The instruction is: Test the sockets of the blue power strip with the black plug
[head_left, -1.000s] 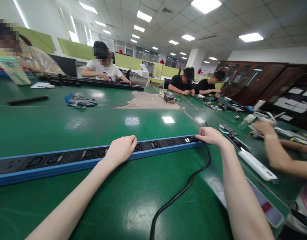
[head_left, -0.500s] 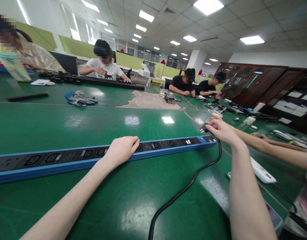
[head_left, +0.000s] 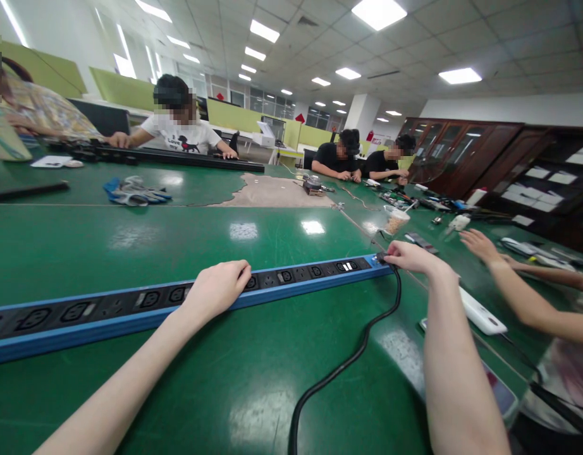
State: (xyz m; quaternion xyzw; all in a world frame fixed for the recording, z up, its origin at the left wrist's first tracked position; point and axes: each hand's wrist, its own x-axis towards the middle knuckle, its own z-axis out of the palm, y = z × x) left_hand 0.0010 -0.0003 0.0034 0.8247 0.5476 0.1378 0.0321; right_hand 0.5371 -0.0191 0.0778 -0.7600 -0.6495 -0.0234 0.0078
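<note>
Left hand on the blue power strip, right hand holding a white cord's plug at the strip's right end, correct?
Not quite: the head view shows a black cord. The rest holds: left hand on the blue power strip, right hand holding the plug at the strip's right end.

Lime-green partitions [head_left: 232, 114], rows of ceiling light panels [head_left: 379, 12] and, at upper right, glass-fronted wooden cabinets [head_left: 472, 148] mark an open-plan office, while small parts [head_left: 399, 200] right of centre and people [head_left: 330, 159] bent over the green surface [head_left: 187, 234] give it a workshop's look.
</note>
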